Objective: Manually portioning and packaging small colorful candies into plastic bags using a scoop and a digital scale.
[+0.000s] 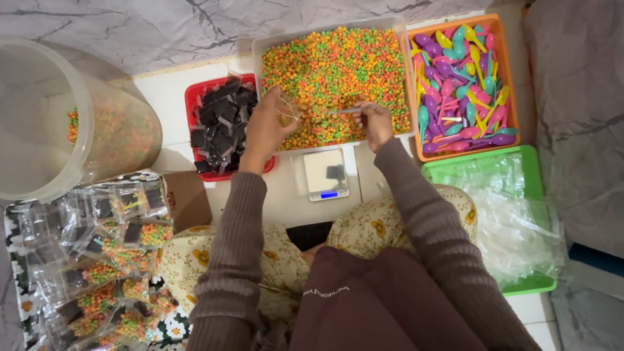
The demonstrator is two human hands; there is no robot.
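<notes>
Pile of filled packets (110, 273) stacked near left; bin of coloured pellets (335, 78) far centre, plenty left. Small clear bag (288, 109) pinched in left hand (266, 127) over bin, part filled. Scoop (344, 111) gripped in right hand (376, 123), fingers closed. Scale (326, 174) bare.

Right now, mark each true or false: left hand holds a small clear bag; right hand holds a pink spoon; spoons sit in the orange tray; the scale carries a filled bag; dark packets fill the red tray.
1. Left hand holds a small clear bag: true.
2. Right hand holds a pink spoon: false, a metal spoon.
3. Colourful plastic spoons sit in the orange tray: true.
4. The digital scale carries a filled bag: false, it is bare.
5. Dark packets fill the red tray: true.
</notes>
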